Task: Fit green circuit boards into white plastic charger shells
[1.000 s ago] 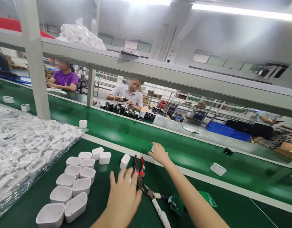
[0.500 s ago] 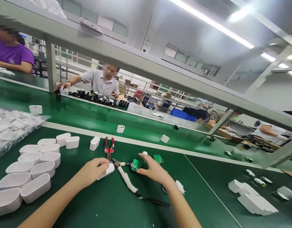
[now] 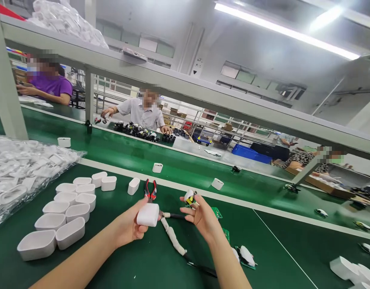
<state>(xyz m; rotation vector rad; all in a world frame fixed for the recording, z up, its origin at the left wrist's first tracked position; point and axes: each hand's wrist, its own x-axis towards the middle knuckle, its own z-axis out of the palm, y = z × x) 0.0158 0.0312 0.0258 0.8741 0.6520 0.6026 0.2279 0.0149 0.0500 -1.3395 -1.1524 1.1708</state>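
A white plastic housing [image 3: 147, 214] is gripped in my left hand [image 3: 129, 224], lifted over the green table. My right hand [image 3: 203, 218] pinches a small circuit board assembly [image 3: 190, 198] with yellow and white parts, a short way right of the housing. Behind my left hand lie red-handled pliers [image 3: 150, 189], partly hidden by it. A tool with one handle wrapped in white [image 3: 173, 237] rests between my forearms, and black tweezers [image 3: 203, 269] lie near my right forearm. Green circuit boards [image 3: 216, 212] are just beyond my right hand.
Rows of white housings [image 3: 56, 207] stand at left beside a clear bag of white parts [image 3: 31, 168]. Single housings [image 3: 157, 167] sit on the green belt [image 3: 185, 172]. More housings [image 3: 344, 268] lie at far right. Co-workers sit across the line under a grey frame rail.
My left hand has raised the white housing off the table. My right hand has picked up the board assembly and turned it. The camera view has shifted left.
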